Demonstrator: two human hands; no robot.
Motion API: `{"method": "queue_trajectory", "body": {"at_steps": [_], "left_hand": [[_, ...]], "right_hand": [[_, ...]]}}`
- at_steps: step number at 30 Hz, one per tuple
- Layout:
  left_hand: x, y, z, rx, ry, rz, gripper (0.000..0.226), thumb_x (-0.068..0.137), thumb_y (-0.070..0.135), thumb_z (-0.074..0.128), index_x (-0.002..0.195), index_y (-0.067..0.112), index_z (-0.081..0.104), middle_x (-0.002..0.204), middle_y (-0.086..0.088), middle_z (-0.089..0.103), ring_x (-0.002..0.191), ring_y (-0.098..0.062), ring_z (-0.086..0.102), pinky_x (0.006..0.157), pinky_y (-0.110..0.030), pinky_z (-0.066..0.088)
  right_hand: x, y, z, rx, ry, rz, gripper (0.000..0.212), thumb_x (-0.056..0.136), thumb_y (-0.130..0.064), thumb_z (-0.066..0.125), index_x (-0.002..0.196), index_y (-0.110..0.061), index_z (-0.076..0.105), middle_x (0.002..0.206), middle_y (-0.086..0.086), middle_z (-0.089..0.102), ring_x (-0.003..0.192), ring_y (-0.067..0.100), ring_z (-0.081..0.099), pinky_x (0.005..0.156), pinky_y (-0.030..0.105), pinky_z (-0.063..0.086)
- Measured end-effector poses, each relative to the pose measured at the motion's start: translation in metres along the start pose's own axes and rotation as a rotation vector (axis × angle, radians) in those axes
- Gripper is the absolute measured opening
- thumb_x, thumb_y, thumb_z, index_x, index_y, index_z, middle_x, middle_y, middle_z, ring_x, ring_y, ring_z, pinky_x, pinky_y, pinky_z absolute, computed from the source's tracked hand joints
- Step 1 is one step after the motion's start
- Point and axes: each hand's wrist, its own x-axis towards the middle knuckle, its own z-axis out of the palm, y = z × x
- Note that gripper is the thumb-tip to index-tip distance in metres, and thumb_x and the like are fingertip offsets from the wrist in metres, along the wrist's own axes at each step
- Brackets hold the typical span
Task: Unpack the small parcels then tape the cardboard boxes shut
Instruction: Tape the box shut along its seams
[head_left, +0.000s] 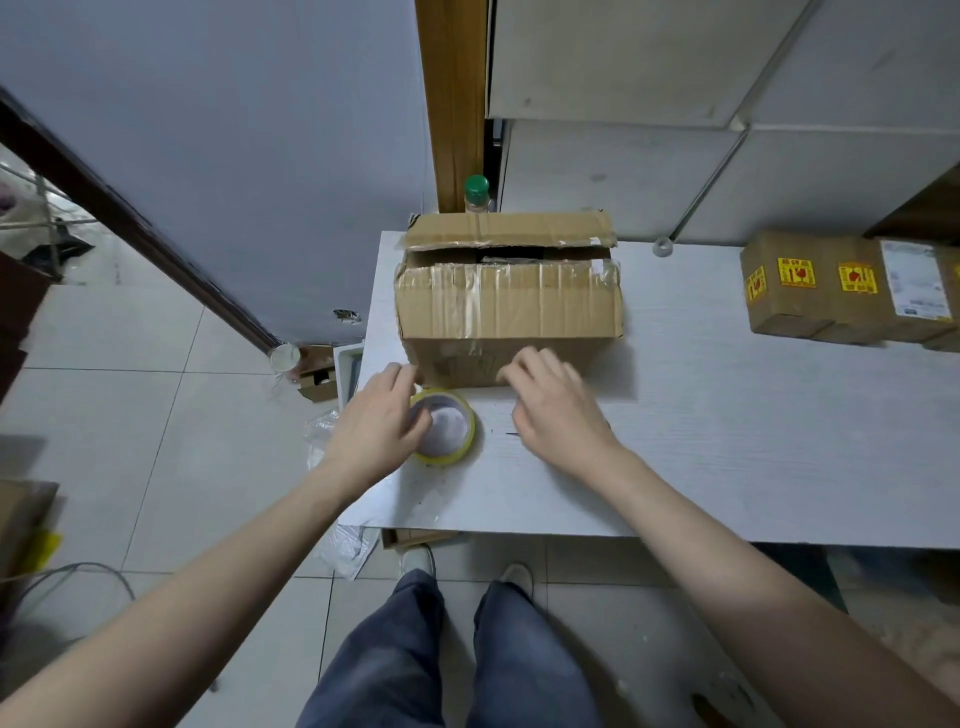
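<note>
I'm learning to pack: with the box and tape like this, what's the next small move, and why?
Probably lift the tape roll with the left hand, which already rests on it. The box flaps sit nearly closed with a gap, untaped, and the right hand is at its front.
</note>
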Motion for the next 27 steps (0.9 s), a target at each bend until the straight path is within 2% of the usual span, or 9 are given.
{"method": "queue_trajectory", "body": {"at_steps": [3,5,9,12,17,20,23,25,27], "left_hand": [[-0.001,-0.014,0.018,0.017,-0.232,-0.323,0.046,0.093,0.045,0.053,0.121,0.01,0.045,0.118,-0.009,0.051,0.102,-0.031,0.057,0.077,-0.041,0.048],[0.003,-0.018,0.026,0.033,-0.326,-0.409,0.047,0.093,0.046,0.053,0.12,0.009,0.044,0.114,-0.01,0.056,0.099,-0.032,0.058,0.074,-0.039,0.047],[0.005,-0.019,0.038,0.02,-0.354,-0.45,0.028,0.09,0.028,0.058,0.103,0.006,0.046,0.096,-0.016,0.062,0.082,-0.03,0.053,0.063,-0.035,0.039],[0.006,-0.018,0.039,-0.081,-0.284,-0.475,0.021,0.085,0.017,0.058,0.102,0.006,0.05,0.087,-0.015,0.065,0.084,-0.032,0.057,0.064,-0.037,0.043],[-0.001,-0.004,0.03,-0.148,-0.048,-0.219,0.011,0.089,0.017,0.057,0.098,0.013,0.055,0.092,-0.007,0.06,0.08,-0.03,0.058,0.062,-0.034,0.037],[-0.002,0.01,0.016,-0.22,0.09,-0.083,0.006,0.087,0.017,0.058,0.093,0.018,0.055,0.093,0.005,0.057,0.069,-0.022,0.061,0.061,-0.035,0.046],[0.001,0.019,-0.001,-0.19,0.199,0.061,0.007,0.088,0.019,0.059,0.093,0.021,0.055,0.091,0.009,0.054,0.067,-0.02,0.061,0.055,-0.035,0.049],[0.003,0.024,-0.012,-0.228,0.257,0.151,0.009,0.089,0.018,0.06,0.096,0.02,0.056,0.091,0.009,0.053,0.068,-0.019,0.06,0.055,-0.037,0.053],[0.005,0.029,-0.019,-0.274,0.292,0.223,0.009,0.089,0.019,0.058,0.097,0.02,0.055,0.093,0.01,0.051,0.073,-0.007,0.056,0.057,-0.037,0.055]], "right_hand": [[-0.008,-0.008,0.027,-0.003,-0.221,-0.046,0.034,0.086,-0.005,0.046,0.119,-0.009,0.052,0.12,0.007,0.047,0.109,0.027,0.042,0.084,0.038,0.037],[-0.011,-0.012,0.04,0.033,-0.307,-0.033,0.039,0.089,-0.008,0.044,0.127,-0.011,0.047,0.129,0.005,0.042,0.117,0.025,0.038,0.089,0.036,0.035],[-0.009,-0.012,0.051,0.107,-0.367,0.044,0.041,0.093,-0.012,0.041,0.134,-0.013,0.041,0.133,0.004,0.039,0.122,0.023,0.035,0.093,0.036,0.037],[-0.006,-0.008,0.053,0.179,-0.379,0.121,0.039,0.096,-0.016,0.04,0.135,-0.012,0.04,0.135,0.006,0.038,0.125,0.023,0.035,0.094,0.037,0.037],[0.004,-0.001,0.047,0.502,-0.367,0.378,0.051,0.098,-0.044,0.04,0.141,-0.017,0.035,0.134,0.004,0.041,0.122,0.021,0.044,0.096,0.035,0.039],[0.012,0.002,0.035,0.826,-0.358,0.523,0.043,0.093,-0.05,0.049,0.123,-0.02,0.053,0.102,-0.004,0.057,0.095,0.013,0.055,0.081,0.028,0.039],[0.015,0.01,0.015,1.065,-0.388,0.565,0.033,0.088,-0.044,0.06,0.096,-0.012,0.063,0.084,0.004,0.055,0.082,0.014,0.053,0.077,0.03,0.038],[0.013,0.014,-0.001,1.221,-0.404,0.535,0.019,0.087,-0.029,0.065,0.09,-0.011,0.062,0.084,0.006,0.058,0.083,0.015,0.055,0.081,0.029,0.041],[0.009,0.016,-0.016,1.367,-0.419,0.451,0.015,0.082,-0.015,0.067,0.093,-0.007,0.059,0.083,0.006,0.062,0.08,0.015,0.059,0.081,0.026,0.044]]}}
